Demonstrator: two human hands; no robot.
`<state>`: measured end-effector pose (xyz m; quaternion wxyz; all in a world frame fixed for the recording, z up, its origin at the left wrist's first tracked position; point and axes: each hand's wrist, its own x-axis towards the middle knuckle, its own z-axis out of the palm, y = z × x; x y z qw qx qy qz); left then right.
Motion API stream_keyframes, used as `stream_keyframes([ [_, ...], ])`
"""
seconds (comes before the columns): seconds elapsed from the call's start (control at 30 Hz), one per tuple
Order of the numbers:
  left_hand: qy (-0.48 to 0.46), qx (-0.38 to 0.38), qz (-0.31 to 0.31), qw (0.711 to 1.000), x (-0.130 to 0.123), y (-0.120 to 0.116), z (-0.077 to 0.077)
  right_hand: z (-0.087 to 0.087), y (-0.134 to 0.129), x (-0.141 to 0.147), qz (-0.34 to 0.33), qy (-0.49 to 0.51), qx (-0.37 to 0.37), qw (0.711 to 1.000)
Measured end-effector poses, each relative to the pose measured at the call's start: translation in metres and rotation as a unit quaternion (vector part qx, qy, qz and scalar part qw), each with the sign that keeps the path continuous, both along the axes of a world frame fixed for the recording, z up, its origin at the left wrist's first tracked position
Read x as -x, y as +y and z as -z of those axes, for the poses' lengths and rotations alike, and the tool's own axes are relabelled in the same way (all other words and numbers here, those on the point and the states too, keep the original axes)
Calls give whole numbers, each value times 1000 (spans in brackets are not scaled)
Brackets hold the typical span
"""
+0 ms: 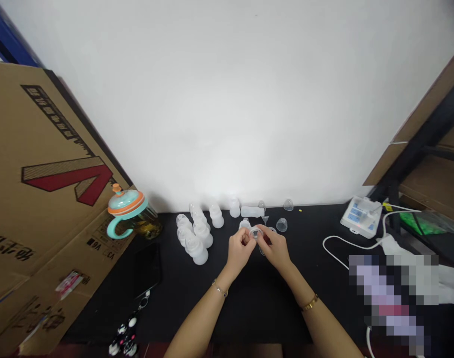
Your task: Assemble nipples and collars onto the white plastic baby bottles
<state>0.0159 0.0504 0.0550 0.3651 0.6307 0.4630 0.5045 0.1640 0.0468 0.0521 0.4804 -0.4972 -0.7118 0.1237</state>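
Note:
Near the back middle of the black table, my left hand [240,248] and my right hand [275,246] meet. Between their closed fingertips they pinch a small clear round piece [256,232]. Several white translucent bottles [198,251] stand upright in a group to the left of my hands. Another bottle [235,208] stands by the wall, and a bottle lying on its side [253,212] is just behind my hands. Clear domed caps [281,224] rest behind and to the right. A small funnel-like piece [265,219] lies behind my fingers, and other parts there are partly hidden.
At left are a large cardboard box [59,199], a lidded jug [137,214] and a dark phone [147,271] with a beaded strap [124,338]. A white power strip box [361,217] with a white cable [337,256] lies at right, near a blurred-out area. A white wall [249,109] rises behind.

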Motion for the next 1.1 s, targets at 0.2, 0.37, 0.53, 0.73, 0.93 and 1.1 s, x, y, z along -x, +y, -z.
stream_keyframes([
  [0.2,1,1,-3,1000,0,0,1,3,1,0,0,-2,0,1000],
  [0.37,-5,-4,-1,1000,1,1,2,5,1,0,-1,-6,-8,1000],
  [0.53,-4,-10,-1,1000,1,2,2,3,0,1,3,-16,-13,1000],
  [0.73,4,-14,-6,1000,1,1,1,2,-1,1,-2,-22,-12,1000],
  [0.93,5,-19,-6,1000,2,2,1,3,-1,2,-7,-19,-24,999],
  [1.1,-3,-19,5,1000,2,2,3,3,-1,2,-12,-9,-41,999],
])
